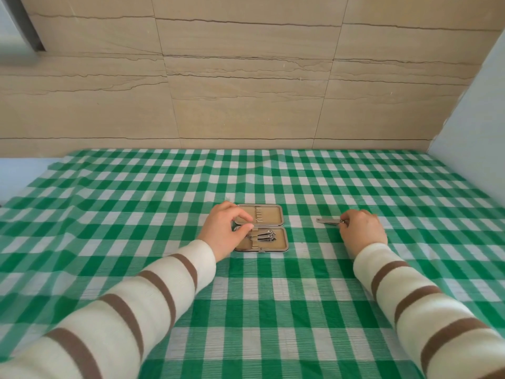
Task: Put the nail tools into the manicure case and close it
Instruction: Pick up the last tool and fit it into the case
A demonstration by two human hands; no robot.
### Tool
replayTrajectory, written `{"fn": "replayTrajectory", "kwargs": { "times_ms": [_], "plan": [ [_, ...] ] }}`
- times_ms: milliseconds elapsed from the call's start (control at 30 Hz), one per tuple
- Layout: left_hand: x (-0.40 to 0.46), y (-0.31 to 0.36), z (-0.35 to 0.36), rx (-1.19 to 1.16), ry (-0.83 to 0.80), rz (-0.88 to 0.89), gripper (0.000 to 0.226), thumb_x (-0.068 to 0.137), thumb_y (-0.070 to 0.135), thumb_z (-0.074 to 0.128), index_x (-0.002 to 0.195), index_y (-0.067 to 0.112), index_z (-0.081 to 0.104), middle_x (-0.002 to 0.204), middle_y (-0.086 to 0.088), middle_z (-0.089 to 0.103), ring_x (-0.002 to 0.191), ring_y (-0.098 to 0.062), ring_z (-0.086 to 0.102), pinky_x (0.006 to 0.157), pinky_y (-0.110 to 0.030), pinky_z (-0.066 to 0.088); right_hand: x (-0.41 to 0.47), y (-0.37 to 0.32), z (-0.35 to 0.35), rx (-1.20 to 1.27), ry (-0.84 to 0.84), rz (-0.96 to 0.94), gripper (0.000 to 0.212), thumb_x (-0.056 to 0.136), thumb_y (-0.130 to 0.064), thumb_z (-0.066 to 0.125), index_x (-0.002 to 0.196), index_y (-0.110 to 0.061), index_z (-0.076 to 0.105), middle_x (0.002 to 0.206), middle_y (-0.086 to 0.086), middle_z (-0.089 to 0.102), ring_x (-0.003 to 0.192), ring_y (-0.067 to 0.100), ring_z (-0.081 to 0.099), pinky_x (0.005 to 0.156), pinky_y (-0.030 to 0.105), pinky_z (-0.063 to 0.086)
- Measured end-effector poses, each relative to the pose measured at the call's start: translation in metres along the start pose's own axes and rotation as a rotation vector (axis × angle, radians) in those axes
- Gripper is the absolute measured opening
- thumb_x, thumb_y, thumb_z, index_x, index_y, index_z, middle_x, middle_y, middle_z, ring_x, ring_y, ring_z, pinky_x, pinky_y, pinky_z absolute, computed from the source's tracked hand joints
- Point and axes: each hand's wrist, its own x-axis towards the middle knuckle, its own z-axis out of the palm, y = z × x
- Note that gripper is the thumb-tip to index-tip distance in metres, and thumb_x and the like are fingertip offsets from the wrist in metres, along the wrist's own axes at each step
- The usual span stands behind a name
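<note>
Right hand (362, 228) pinches nail tool (328, 221) — lying crosswise, tip pointing left.

A table fills the lower half of the frame. A green and white checked cloth (273, 310) covers it, right up to the tan wall at the back. The cloth has soft wrinkles on the left side.

Near the middle of the frame, a small manicure case (270, 228) lies open and flat on the cloth. It is tan inside with a silver rim. Some shiny metal nail tools (263, 236) lie in its near half.

To the right of the case, well apart from it, a thin silver nail tool (328, 221) lies on the cloth.
</note>
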Motion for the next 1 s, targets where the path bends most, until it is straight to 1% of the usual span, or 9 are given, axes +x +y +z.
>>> {"fn": "replayTrajectory", "kwargs": {
  "times_ms": [100, 167, 333, 567, 633, 767, 833, 900, 1000],
  "plan": [
    [0.000, 0.001, 0.000, 0.008, 0.007, 0.014, 0.007, 0.079, 0.025, 0.065, 0.086, 0.026, 0.065, 0.094, 0.005, 0.056, 0.093, -0.013, 0.048, 0.087, -0.029, 0.038, -0.002, -0.003, -0.001, 0.073, 0.047, -0.059, 0.019, 0.087, -0.011, 0.052, 0.103, -0.005, 0.062, 0.102, 0.018, 0.062, 0.093, 0.035, 0.055, 0.080, 0.042, 0.051],
    [0.000, 0.001, 0.000, -0.005, 0.014, 0.027, 0.005, 0.079, 0.024, 0.065, 0.084, 0.026, 0.065, 0.088, 0.010, 0.054, 0.088, -0.010, 0.049, 0.083, -0.026, 0.037, -0.005, -0.007, -0.001, 0.144, 0.083, -0.146, 0.019, 0.086, -0.008, 0.054, 0.102, -0.003, 0.063, 0.101, 0.019, 0.063, 0.093, 0.034, 0.057, 0.083, 0.040, 0.050],
    [0.001, 0.005, 0.000, -0.051, 0.037, 0.048, 0.007, 0.080, 0.021, 0.064, 0.078, 0.028, 0.065, 0.080, 0.016, 0.055, 0.077, -0.001, 0.050, 0.070, -0.016, 0.035, -0.017, -0.028, -0.005, 0.265, 0.145, -0.381, 0.018, 0.082, -0.003, 0.061, 0.100, 0.000, 0.065, 0.092, 0.019, 0.064, 0.089, 0.033, 0.057, 0.080, 0.029, 0.042],
    [0.000, 0.012, -0.002, -0.093, 0.031, 0.035, 0.006, 0.082, 0.025, 0.061, 0.083, 0.028, 0.065, 0.081, 0.015, 0.059, 0.076, 0.001, 0.051, 0.066, -0.004, 0.035, -0.036, -0.060, -0.010, 0.350, 0.155, -0.604, 0.019, 0.080, -0.001, 0.063, 0.098, -0.001, 0.066, 0.089, 0.018, 0.064, 0.090, 0.034, 0.055, 0.080, 0.042, 0.051],
    [-0.001, 0.016, -0.002, -0.148, 0.010, 0.013, 0.007, 0.083, 0.027, 0.060, 0.087, 0.028, 0.066, 0.085, 0.013, 0.062, 0.080, -0.001, 0.053, 0.068, -0.005, 0.036, -0.041, -0.068, -0.010, 0.355, 0.154, -0.651, 0.018, 0.080, -0.001, 0.064, 0.098, -0.002, 0.066, 0.089, 0.017, 0.064, 0.090, 0.034, 0.056, 0.079, 0.042, 0.052],
    [-0.003, 0.022, -0.004, -0.276, -0.060, -0.062, 0.010, 0.083, 0.030, 0.060, 0.087, 0.028, 0.068, 0.088, 0.010, 0.068, 0.086, -0.007, 0.059, 0.074, -0.016, 0.043, -0.050, -0.081, -0.009, 0.356, 0.153, -0.706, 0.018, 0.080, -0.003, 0.064, 0.098, -0.004, 0.067, 0.088, 0.015, 0.065, 0.089, 0.031, 0.055, 0.074, 0.040, 0.052],
    [-0.005, 0.022, -0.006, -0.315, -0.087, -0.075, 0.008, 0.082, 0.028, 0.062, 0.083, 0.029, 0.069, 0.082, 0.009, 0.069, 0.077, -0.002, 0.060, 0.071, -0.019, 0.045, -0.053, -0.084, -0.009, 0.344, 0.150, -0.719, 0.018, 0.081, -0.005, 0.063, 0.099, -0.006, 0.066, 0.089, 0.014, 0.065, 0.089, 0.030, 0.055, 0.071, 0.041, 0.053],
    [-0.006, 0.022, -0.008, -0.327, -0.104, -0.079, 0.007, 0.081, 0.027, 0.064, 0.080, 0.031, 0.069, 0.073, 0.011, 0.068, 0.065, 0.006, 0.057, 0.066, -0.017, 0.043, -0.055, -0.086, -0.009, 0.342, 0.147, -0.724, 0.019, 0.081, -0.006, 0.062, 0.100, -0.006, 0.066, 0.090, 0.014, 0.065, 0.090, 0.030, 0.055, 0.069, 0.043, 0.054],
    [-0.006, 0.021, -0.010, -0.340, -0.111, -0.103, 0.005, 0.079, 0.026, 0.066, 0.079, 0.029, 0.070, 0.070, 0.010, 0.068, 0.062, 0.006, 0.058, 0.065, -0.014, 0.042, -0.057, -0.087, -0.009, 0.345, 0.131, -0.721, 0.020, 0.082, -0.007, 0.062, 0.101, -0.006, 0.066, 0.091, 0.013, 0.064, 0.090, 0.030, 0.054, 0.069, 0.045, 0.054]
  ]
}}
